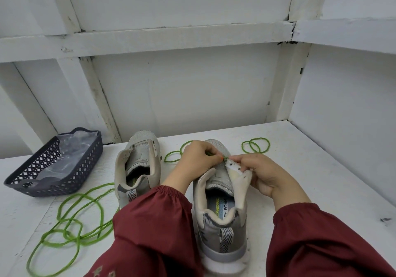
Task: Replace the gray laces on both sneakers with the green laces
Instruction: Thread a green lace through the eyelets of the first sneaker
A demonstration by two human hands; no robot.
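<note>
White table (300, 169). A dark basket (64, 182) sits at 9 o'clock. Two gray sneakers lie lengthwise, heels at 6 and toes toward 12: the left sneaker (139, 158) and, at centre, the right sneaker (222, 234). A loose green lace (64, 243) sprawls at 8 o'clock. The left hand (197, 158) pinches another green lace (260, 138) at the right sneaker's eyelets. The right hand (259, 174) grips its eyelet flap.

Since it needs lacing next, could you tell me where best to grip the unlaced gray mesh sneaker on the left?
Probably its padded heel collar, from the near side: the unlaced gray mesh sneaker stands upright, heel nearest, mouth open upward.
</note>
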